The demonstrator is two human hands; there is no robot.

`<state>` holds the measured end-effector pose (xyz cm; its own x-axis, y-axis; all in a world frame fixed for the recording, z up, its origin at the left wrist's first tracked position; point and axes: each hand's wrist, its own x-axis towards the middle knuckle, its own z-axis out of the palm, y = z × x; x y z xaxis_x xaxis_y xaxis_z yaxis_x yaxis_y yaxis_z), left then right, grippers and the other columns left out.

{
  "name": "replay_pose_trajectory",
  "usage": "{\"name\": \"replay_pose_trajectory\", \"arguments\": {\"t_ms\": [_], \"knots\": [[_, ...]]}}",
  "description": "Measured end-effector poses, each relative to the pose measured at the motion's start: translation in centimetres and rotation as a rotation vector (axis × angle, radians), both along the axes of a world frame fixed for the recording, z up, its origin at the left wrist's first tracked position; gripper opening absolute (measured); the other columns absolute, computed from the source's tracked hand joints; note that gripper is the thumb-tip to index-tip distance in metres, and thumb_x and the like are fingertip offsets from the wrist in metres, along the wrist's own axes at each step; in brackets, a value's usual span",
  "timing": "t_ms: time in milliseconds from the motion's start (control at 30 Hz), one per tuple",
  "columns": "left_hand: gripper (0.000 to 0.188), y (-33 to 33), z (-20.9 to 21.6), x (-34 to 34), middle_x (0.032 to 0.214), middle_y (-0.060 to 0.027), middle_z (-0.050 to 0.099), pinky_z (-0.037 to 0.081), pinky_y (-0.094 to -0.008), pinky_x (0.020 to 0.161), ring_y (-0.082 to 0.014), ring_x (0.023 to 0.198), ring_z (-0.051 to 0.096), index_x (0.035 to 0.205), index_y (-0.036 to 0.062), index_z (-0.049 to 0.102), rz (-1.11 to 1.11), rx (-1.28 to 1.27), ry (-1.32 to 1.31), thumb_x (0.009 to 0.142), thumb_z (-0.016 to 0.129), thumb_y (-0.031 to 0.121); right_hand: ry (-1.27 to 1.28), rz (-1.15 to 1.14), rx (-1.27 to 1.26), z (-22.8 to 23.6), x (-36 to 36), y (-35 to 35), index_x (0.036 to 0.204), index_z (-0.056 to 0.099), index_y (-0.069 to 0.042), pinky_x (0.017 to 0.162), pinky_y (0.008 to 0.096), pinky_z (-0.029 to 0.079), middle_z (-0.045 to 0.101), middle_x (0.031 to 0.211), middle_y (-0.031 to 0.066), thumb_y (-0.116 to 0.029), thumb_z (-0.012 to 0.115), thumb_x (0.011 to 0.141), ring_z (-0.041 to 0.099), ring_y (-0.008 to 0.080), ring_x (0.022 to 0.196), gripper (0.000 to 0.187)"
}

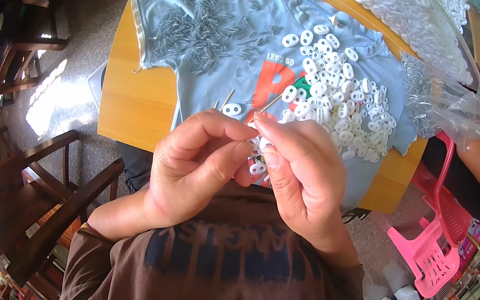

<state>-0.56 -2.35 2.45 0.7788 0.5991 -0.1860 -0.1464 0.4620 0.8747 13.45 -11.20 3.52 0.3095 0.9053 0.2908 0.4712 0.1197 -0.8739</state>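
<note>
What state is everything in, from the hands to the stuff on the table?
Left hand: pinching at small white pieces
Right hand: pinching there too, fingertips close to the left's
Blue-grey shirt: spread out on the table
Metal springs: loose, scattered on the shirt
White two-holed pieces: loose, heaped
Clear plastic bag: crumpled

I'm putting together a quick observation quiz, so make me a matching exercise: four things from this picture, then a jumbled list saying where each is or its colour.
Things:
1. loose springs
2. pile of white pieces
3. shirt
4. plastic chair

Places or colours:
A. pink
B. heaped toward the person's right on the cloth
C. spread out over the wooden table
D. scattered toward the person's left on the cloth

Pairs: 1-D, 2-B, 3-C, 4-A
</note>
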Motion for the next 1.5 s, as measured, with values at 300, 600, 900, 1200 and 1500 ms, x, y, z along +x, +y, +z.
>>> {"name": "replay_pose_trajectory", "arguments": {"t_ms": [300, 600, 900, 1200, 1500], "knots": [[0.019, -0.1, 0.0, -0.1, 0.089, -0.009, 0.059, 0.05, -0.0224, 0.066, -0.0119, 0.074, 0.06, 0.107, -0.0042, 0.05, -0.018, -0.064, -0.047, 0.088, 0.049, -0.004, 0.189, -0.053, 0.071, -0.7, -0.2, 0.1, 0.1, 0.057, 0.0, 0.06, 0.0291, 0.045, 0.059, 0.079, 0.0089, 0.001, 0.058, 0.081, 0.057, 0.0196, 0.067, 0.019], [0.024, -0.2, -0.4, 0.0, 0.099, -0.0108, 0.059, 0.051, -0.025, 0.074, -0.014, 0.08, 0.061, 0.112, -0.004, 0.049, 0.006, -0.081, -0.124, 0.088, 0.051, -0.003, -0.085, -0.071, 0.157, -1.0, -0.6, -0.1, 0.112, 0.055, 0.003, 0.063, 0.0303, 0.045, 0.059, 0.091, 0.0096, -0.004, 0.063, 0.077, 0.057, 0.0211, 0.073, 0.037], [0.033, -0.2, -0.4, -0.2, 0.101, -0.0115, 0.06, 0.051, -0.0243, 0.071, -0.0132, 0.077, 0.06, 0.12, -0.0032, 0.046, -0.068, -0.26, -0.206, 0.088, 0.051, -0.003, -0.078, -0.013, 0.176, -1.3, -0.2, -0.3, 0.112, 0.055, 0.003, 0.063, 0.0302, 0.044, 0.058, 0.093, 0.0097, -0.006, 0.064, 0.076, 0.056, 0.0205, 0.073, 0.038], [0.031, -0.5, -1.0, -0.3, 0.093, -0.0099, 0.061, 0.049, -0.021, 0.059, -0.0112, 0.068, 0.059, 0.114, -0.0044, 0.053, -0.097, 0.081, -0.135, 0.084, 0.057, -0.004, -0.07, 0.031, 0.261, -2.1, -0.2, -0.6, 0.112, 0.051, 0.004, 0.062, 0.0307, 0.043, 0.057, 0.09, 0.0118, -0.006, 0.058, 0.083, 0.054, 0.0221, 0.069, 0.032], [0.034, 0.4, -2.1, 0.0, 0.072, -0.0097, 0.063, 0.048, -0.0248, 0.054, -0.0165, 0.062, 0.063, 0.102, -0.0037, 0.06, -0.061, 0.67, -0.104, 0.071, 0.073, 0.005, -0.041, 0.055, 0.368, -2.6, -0.5, -0.7, 0.116, 0.05, 0.007, 0.061, 0.0315, 0.043, 0.056, 0.086, 0.01, -0.011, 0.057, 0.085, 0.052, 0.0193, 0.067, 0.036]]}}
